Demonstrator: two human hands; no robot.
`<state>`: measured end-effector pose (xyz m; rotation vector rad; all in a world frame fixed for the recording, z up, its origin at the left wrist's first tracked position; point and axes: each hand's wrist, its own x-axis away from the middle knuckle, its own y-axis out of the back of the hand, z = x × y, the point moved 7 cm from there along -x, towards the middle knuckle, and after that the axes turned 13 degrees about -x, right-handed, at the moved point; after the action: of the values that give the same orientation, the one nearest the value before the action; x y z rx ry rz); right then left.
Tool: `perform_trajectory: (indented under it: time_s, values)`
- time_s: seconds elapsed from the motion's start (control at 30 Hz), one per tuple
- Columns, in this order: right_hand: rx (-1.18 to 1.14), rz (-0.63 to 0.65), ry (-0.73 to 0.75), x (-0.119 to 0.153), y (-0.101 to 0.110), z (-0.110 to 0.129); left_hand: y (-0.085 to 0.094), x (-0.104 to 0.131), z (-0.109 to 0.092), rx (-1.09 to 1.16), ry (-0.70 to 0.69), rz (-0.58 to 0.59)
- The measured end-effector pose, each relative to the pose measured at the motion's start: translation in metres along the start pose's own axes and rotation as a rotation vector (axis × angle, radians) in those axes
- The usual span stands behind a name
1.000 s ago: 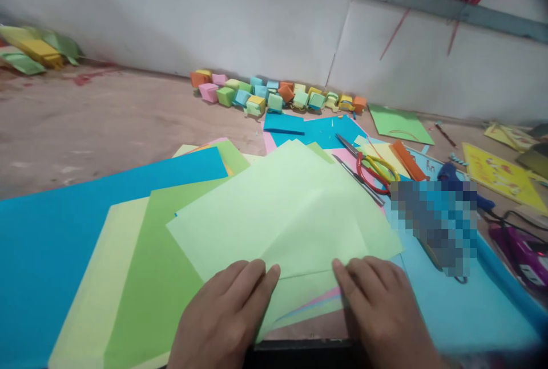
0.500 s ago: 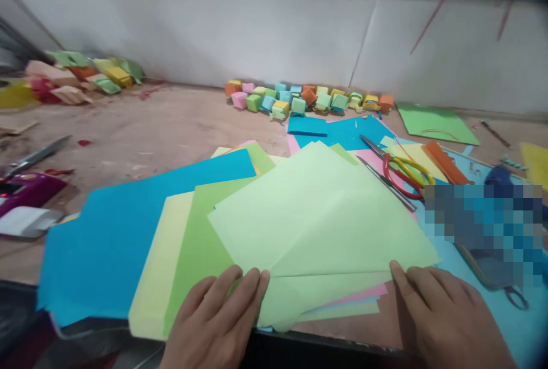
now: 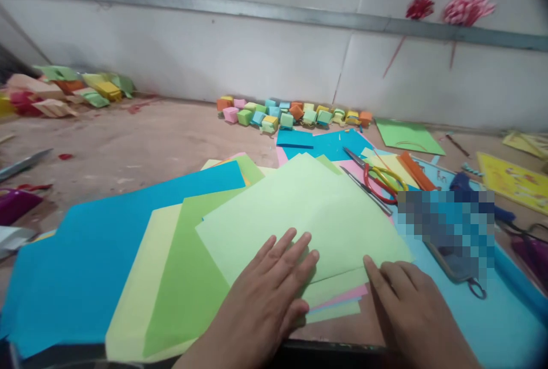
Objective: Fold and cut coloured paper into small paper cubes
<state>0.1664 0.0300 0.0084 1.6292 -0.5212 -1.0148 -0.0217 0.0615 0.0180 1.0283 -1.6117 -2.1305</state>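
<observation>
Pale green sheet (image 3: 325,221) lies uppermost among the papers, right in front of the worker, a corner towards the wall (image 3: 257,61); close in, where both hands can bear on it. Left hand (image 3: 272,286) palm down across its near part, fingers a little spread, thumb out to the near side; reads as flattening the paper and stopping it sliding. Right hand (image 3: 411,300): forefinger tip at the near edge, further right, other fingers curled; thumb hidden, so cannot tell whether anything is pinched. Presumably it steadies that side. Below the near edge a pink sheet (image 3: 358,292) pokes out among others, not squared up. Leftward, green sheet (image 3: 192,278), yellow sheet (image 3: 143,278) and blue sheet (image 3: 85,266) overlap in steps, each colour showing, perhaps for easy picking. Metal tool (image 3: 367,191) just beside the upper sheet's right side, scissors (image 3: 367,168) next to it, handles towards the worker, so handy for the right hand. Small cubes (image 3: 296,111) huddle by the wall, well apart from both hands, likely so they don't get crushed. Flowers (image 3: 468,7) up at the rail (image 3: 192,1), off the work surface.
</observation>
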Motion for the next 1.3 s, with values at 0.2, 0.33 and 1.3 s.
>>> perform_trajectory:
  time_s: [0.2,0.33,1.3]
  values:
    - [0.03,-0.05,-0.098,-0.019,0.019,-0.046,-0.024,0.009,0.0,-0.114,-0.028,0.09]
    - [0.216,0.32,-0.541,-0.046,0.003,-0.098,-0.025,0.014,0.001,-0.142,0.053,0.069]
    - [-0.394,-0.054,-0.56,0.031,0.014,-0.104,-0.025,0.013,0.058,0.14,0.517,0.191]
